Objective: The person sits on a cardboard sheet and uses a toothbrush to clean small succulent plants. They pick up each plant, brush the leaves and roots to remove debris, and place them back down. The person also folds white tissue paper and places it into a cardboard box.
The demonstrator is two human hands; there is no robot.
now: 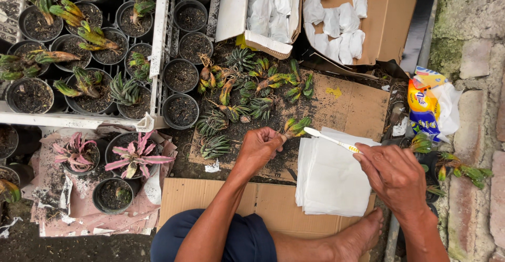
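My left hand (259,147) grips a small green-and-yellow succulent plant (296,126) by its base, holding it over the soiled cardboard sheet (351,107). My right hand (393,175) holds a white toothbrush (331,139) by its handle, with the brush head pointing at the plant. Below the toothbrush lies a stack of white paper sheets (329,180). Several loose uprooted succulents (247,99) lie scattered on the cardboard beyond my left hand.
Black pots of soil and plants fill white trays (158,57) at the upper left. Pink-leaved plants (134,157) stand at the left. Open cardboard boxes (389,20) at the top hold white-wrapped bundles. A colourful plastic bag (427,107) lies at the right beside a stone edge.
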